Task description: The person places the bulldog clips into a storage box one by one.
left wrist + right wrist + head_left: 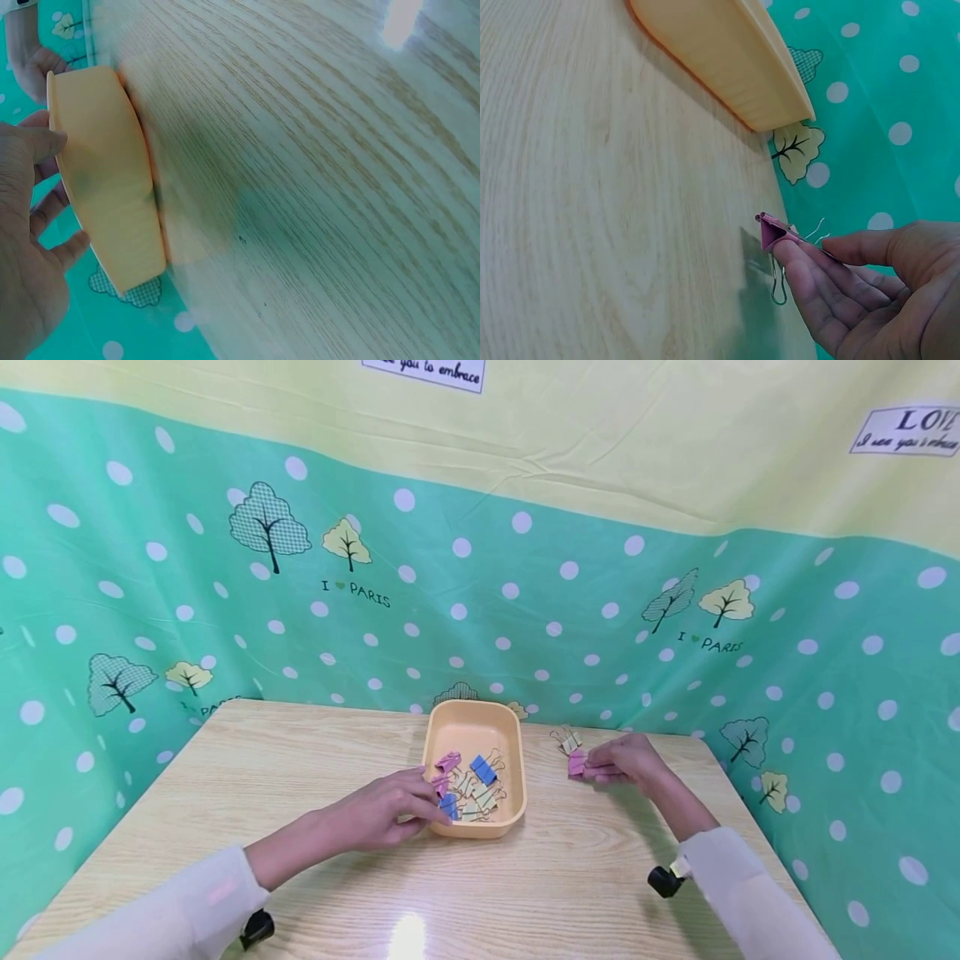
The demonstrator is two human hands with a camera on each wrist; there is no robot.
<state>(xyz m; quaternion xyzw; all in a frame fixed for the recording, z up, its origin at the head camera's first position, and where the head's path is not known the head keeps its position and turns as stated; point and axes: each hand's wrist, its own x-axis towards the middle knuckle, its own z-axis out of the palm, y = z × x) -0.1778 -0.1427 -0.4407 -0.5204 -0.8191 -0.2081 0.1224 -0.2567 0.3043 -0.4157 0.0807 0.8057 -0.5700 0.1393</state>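
A peach-coloured plastic bin [517,777] stands on the table with pink, blue and cream binder clips inside. At its near left corner my left hand [393,810] grips the rim; in the left wrist view the thumb [46,141] lies on the outer wall while other fingers go behind the rim. To the right of the bin, my right hand [626,760] pinches a pink binder clip [774,231] between thumb and fingers. One wire handle of this clip hangs down in the right wrist view. Just behind it lies a cream binder clip [570,742] on the table.
The bin sits near the back edge of the wood-grain table [600,893]. A green and yellow printed curtain [480,568] rises right behind the table and along both sides. Inside the bin, a blue binder clip [483,768] lies among several cream ones.
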